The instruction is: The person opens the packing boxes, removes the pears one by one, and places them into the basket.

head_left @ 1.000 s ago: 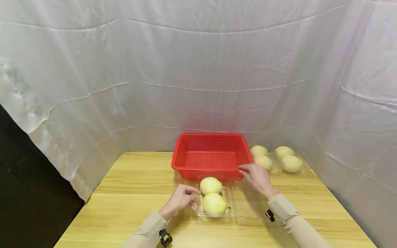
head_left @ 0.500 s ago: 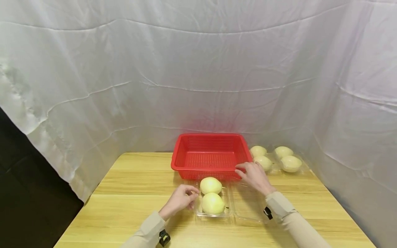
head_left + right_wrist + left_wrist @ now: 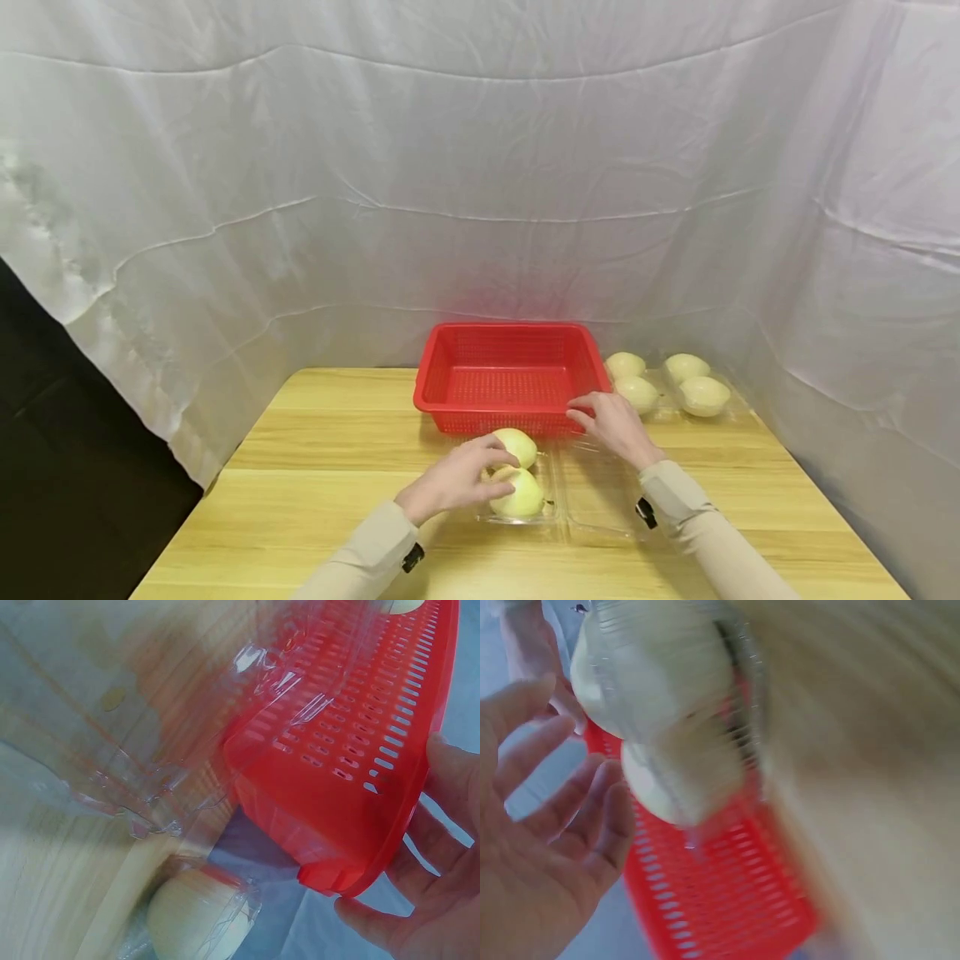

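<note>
My left hand (image 3: pixel 456 477) is above the left side of a clear plastic clamshell box (image 3: pixel 517 521), fingers spread beside two pale yellow pears. The near pear (image 3: pixel 525 498) has a dark stem at its right; my fingers partly cover the far pear (image 3: pixel 521 446). The left wrist view shows this hand (image 3: pixel 544 832) loose, with nothing in its grasp. The box's transparent lid (image 3: pixel 600 496) lies folded out to the right. Behind it, my right hand (image 3: pixel 618 427) is by the front right corner of a red perforated basket (image 3: pixel 491 422), its fingers relaxed near the rim.
Two more clear boxes with pears (image 3: pixel 705 397) stand at the back right, beside the basket. Grey-white curtain (image 3: pixel 480 192) hangs around the back and sides of the wooden table (image 3: pixel 300 467). The basket holds nothing visible.
My left hand has moved right from beside the box to over the pears, its fingers spreading. The right hand has shifted slightly left and then stayed by the basket.
</note>
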`<state>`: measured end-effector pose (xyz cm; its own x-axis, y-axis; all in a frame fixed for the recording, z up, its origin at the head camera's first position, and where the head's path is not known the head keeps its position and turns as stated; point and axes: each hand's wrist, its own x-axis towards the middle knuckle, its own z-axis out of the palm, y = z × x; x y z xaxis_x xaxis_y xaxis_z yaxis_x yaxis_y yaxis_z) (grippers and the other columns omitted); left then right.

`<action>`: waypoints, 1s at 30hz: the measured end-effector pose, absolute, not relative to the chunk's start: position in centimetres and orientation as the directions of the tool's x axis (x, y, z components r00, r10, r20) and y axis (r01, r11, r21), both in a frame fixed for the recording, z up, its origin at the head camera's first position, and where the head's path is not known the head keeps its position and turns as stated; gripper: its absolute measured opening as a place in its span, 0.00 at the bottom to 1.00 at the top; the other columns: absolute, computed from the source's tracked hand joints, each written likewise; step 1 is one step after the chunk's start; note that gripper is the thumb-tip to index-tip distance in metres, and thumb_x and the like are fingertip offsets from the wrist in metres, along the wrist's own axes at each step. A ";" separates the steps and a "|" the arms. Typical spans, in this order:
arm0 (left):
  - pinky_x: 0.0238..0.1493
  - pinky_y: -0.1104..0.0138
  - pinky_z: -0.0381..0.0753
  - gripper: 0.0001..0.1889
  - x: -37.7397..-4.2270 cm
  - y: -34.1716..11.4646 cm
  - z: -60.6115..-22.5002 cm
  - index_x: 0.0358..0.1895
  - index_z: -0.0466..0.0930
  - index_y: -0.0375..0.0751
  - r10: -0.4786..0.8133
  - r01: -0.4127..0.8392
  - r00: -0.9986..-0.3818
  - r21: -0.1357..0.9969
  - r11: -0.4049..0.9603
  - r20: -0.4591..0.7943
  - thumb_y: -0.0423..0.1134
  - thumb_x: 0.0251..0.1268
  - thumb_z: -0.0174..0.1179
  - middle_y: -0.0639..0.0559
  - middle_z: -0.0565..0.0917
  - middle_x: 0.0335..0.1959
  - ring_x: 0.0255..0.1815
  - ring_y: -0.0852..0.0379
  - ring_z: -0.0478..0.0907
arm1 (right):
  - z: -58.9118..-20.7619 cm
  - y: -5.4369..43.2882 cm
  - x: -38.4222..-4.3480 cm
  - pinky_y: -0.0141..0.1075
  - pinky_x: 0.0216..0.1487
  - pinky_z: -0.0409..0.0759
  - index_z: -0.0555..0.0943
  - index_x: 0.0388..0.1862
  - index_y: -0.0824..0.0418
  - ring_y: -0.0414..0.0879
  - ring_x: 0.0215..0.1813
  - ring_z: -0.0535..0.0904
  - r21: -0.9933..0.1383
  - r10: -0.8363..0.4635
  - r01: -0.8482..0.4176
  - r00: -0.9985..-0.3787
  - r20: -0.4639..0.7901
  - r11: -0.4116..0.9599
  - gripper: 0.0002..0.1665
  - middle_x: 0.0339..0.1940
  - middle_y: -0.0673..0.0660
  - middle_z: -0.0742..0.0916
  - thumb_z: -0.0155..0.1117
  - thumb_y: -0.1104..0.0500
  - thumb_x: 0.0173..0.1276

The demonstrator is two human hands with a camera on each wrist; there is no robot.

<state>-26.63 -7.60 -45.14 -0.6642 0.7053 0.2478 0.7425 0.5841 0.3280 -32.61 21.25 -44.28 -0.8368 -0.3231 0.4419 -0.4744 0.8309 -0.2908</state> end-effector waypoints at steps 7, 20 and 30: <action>0.53 0.61 0.81 0.24 -25.3 -5.6 -44.4 0.65 0.74 0.61 0.796 0.800 -0.592 -0.025 0.599 0.127 0.56 0.66 0.60 0.56 0.77 0.63 0.55 0.56 0.79 | -44.7 21.6 -32.4 0.51 0.44 0.81 0.89 0.43 0.58 0.53 0.44 0.86 -0.300 -0.286 -0.452 -0.838 0.464 0.840 0.12 0.40 0.55 0.90 0.70 0.55 0.64; 0.49 0.63 0.82 0.27 -25.6 -4.9 -45.2 0.67 0.73 0.59 0.809 0.814 -0.573 -0.027 0.581 0.128 0.57 0.65 0.60 0.56 0.77 0.62 0.48 0.57 0.84 | -45.0 21.5 -32.4 0.51 0.43 0.81 0.88 0.45 0.58 0.53 0.44 0.85 -0.321 -0.280 -0.449 -0.846 0.454 0.834 0.14 0.41 0.56 0.89 0.69 0.54 0.64; 0.56 0.61 0.80 0.27 -25.8 -4.3 -45.1 0.70 0.68 0.60 0.808 0.807 -0.589 0.055 0.588 0.019 0.57 0.70 0.54 0.54 0.71 0.69 0.56 0.54 0.81 | -45.1 21.4 -32.5 0.51 0.42 0.81 0.88 0.44 0.59 0.53 0.43 0.85 -0.311 -0.297 -0.478 -0.824 0.482 0.822 0.13 0.40 0.55 0.90 0.70 0.55 0.63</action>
<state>-25.82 -4.32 -45.07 -0.5893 0.8077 0.0186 0.8072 0.5877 0.0550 -32.48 21.40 -45.06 -0.8242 -0.2968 0.4822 -0.4778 0.8216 -0.3110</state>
